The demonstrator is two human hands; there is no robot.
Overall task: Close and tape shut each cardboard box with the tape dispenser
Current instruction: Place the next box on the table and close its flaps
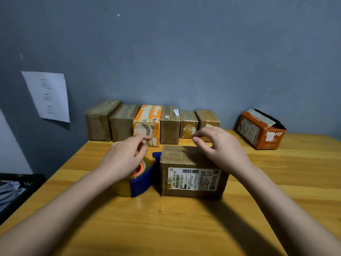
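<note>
Six closed boxes (151,122) line the wall, one orange box (262,129) gapes; both hands' grip loose, holding nothing: left hand (122,157) over tape dispenser (140,179), right hand (219,146) over near box (191,170)

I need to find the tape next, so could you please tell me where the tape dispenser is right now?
In the head view, the blue tape dispenser stands on the wooden table, just left of the labelled cardboard box, under the left hand.

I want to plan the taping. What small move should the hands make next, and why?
Probably the left hand should grip the dispenser beneath it, since neither hand holds anything and the closed box beside it waits under the right hand.
</note>
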